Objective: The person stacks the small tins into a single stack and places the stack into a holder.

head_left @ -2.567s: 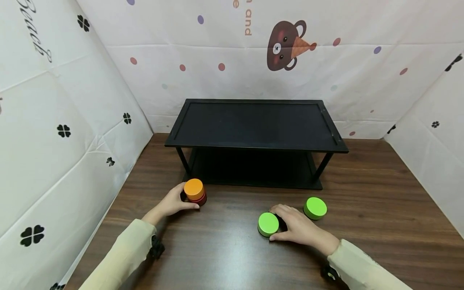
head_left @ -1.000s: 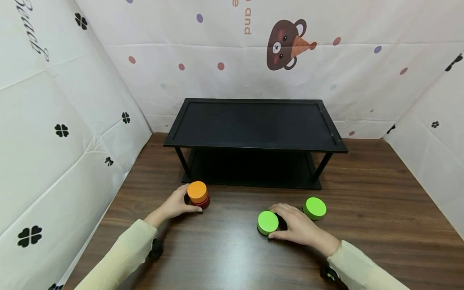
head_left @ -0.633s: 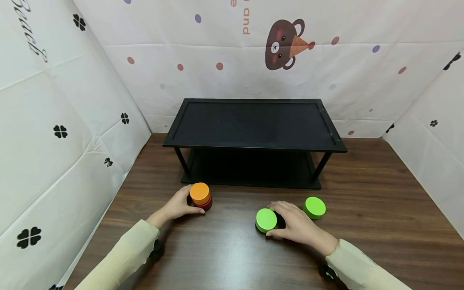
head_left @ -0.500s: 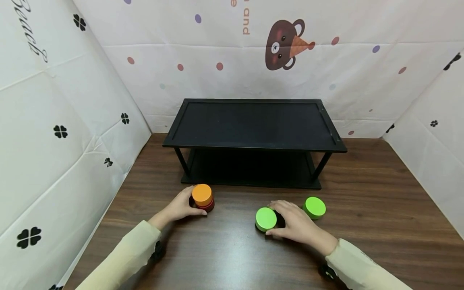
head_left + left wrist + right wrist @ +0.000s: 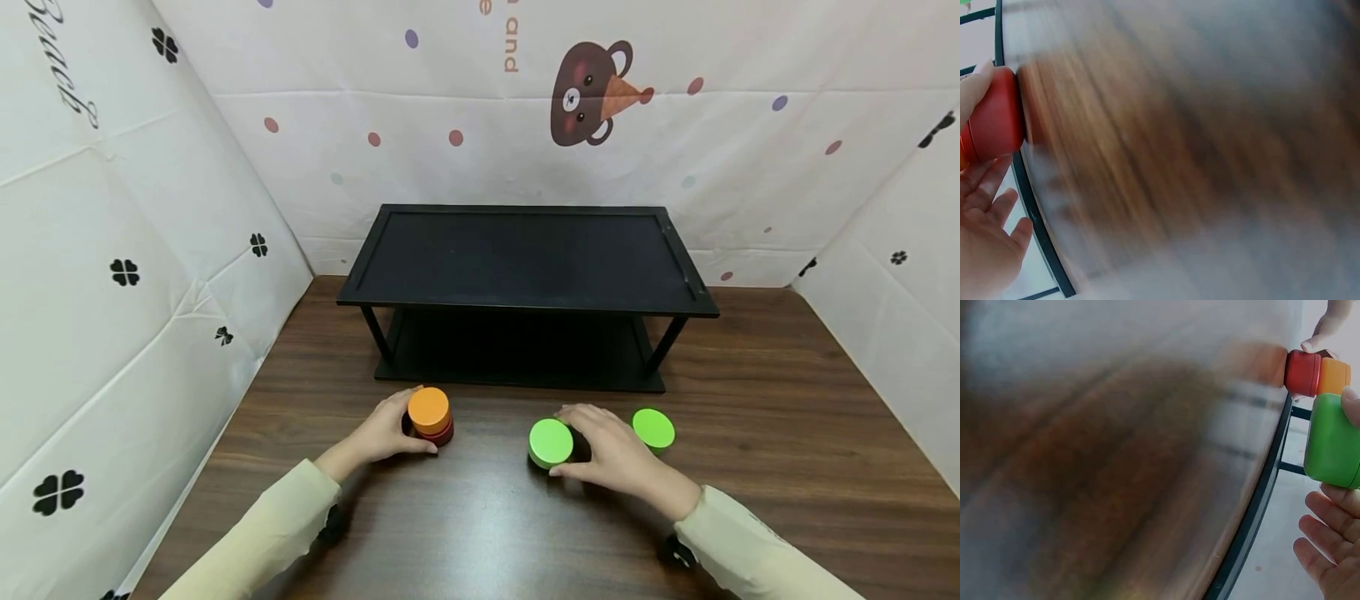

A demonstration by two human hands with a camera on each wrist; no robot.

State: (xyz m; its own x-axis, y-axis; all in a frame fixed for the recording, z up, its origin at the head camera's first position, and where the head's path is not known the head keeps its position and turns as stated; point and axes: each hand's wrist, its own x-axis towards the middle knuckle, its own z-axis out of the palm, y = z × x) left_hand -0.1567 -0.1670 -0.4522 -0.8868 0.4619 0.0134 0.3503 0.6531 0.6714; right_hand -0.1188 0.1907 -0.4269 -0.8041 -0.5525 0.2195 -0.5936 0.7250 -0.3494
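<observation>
Left of the middle, my left hand point(image 5: 382, 431) grips an orange round block point(image 5: 429, 408) stacked on a red round block point(image 5: 437, 435). The left wrist view has the red block point(image 5: 996, 115) lying between thumb and fingers, its base at the tabletop. My right hand point(image 5: 615, 450) holds a green round block point(image 5: 551, 443) between thumb and fingers. In the right wrist view, a gap shows between this green block point(image 5: 1335, 440) and the tabletop, and its lower fingers spread free. A second green round block point(image 5: 653, 429) stands just behind the right hand, its lower side partly covered.
Behind the blocks stands a black two-tier rack point(image 5: 525, 258), its lower shelf point(image 5: 517, 354) close to the table. The brown wood-grain table point(image 5: 480, 517) is walled by white printed cloth point(image 5: 420, 100) at the back and both sides.
My left hand has brought the orange and red stack rightward and a little nearer to me. My right hand has shifted slightly away from me with its green block. The second green block stays put.
</observation>
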